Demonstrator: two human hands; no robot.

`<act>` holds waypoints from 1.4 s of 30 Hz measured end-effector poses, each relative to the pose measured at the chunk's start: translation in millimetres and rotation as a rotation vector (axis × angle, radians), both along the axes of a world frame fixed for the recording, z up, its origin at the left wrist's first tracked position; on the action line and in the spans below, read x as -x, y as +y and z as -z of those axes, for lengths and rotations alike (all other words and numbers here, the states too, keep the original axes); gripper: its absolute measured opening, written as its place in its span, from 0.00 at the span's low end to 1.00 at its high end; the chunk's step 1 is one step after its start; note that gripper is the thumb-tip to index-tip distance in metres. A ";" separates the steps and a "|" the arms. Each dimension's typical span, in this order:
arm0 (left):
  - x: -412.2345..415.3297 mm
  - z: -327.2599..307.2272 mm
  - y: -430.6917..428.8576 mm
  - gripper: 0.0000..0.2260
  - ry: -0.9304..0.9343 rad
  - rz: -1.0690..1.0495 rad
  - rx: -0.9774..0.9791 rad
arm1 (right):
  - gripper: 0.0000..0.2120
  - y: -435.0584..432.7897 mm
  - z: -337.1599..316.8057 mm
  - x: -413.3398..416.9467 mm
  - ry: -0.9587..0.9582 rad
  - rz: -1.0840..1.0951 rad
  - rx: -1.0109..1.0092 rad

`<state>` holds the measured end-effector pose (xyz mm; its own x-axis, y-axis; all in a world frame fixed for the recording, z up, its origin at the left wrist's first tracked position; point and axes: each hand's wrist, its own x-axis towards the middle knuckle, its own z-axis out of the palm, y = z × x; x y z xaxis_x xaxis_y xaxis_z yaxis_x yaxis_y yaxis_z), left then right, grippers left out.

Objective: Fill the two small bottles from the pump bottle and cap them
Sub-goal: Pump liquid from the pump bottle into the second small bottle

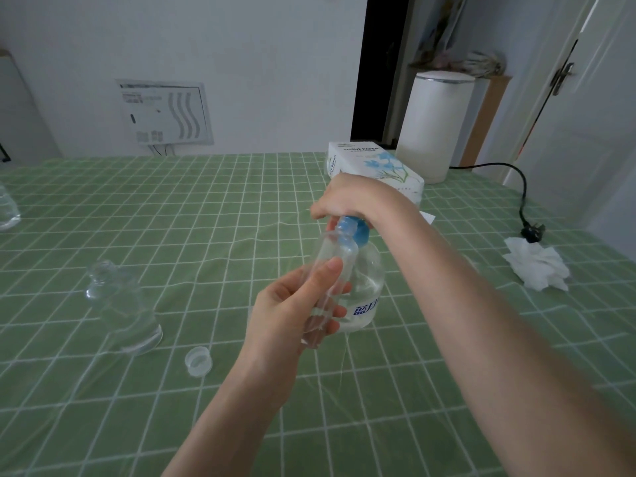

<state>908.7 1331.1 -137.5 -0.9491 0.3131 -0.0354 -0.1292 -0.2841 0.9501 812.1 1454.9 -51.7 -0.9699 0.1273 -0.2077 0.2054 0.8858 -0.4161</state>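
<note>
My left hand [292,315] grips a clear small bottle [332,259], tilted, its open mouth right under the blue spout of the pump bottle [366,280]. My right hand [347,197] lies on top of the blue pump head, fingers curled over it. The pump bottle is clear with a blue label and stands on the green checked tablecloth. A second clear bottle [120,304] stands at the left. A clear cap [198,361] lies on the cloth in front of it.
A tissue box [371,163] and a white cylindrical appliance [433,125] stand behind the pump bottle. Crumpled tissue [537,266] and a black plug with its cord [531,232] lie at the right. Another clear container [7,208] shows at the left edge.
</note>
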 end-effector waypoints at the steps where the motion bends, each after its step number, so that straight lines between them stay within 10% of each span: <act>1: 0.0 -0.2 0.0 0.12 0.002 0.001 -0.004 | 0.14 -0.3 0.0 -0.1 0.006 -0.002 0.002; 42: -2.5 -6.2 0.3 0.17 -0.038 0.033 -0.096 | 0.15 -1.3 -11.6 4.7 0.018 -0.003 -0.032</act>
<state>911.2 1331.4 -131.3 -0.9366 0.3482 -0.0391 -0.1752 -0.3689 0.9128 807.4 1453.5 -40.1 -0.9738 0.1305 -0.1864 0.1955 0.8992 -0.3915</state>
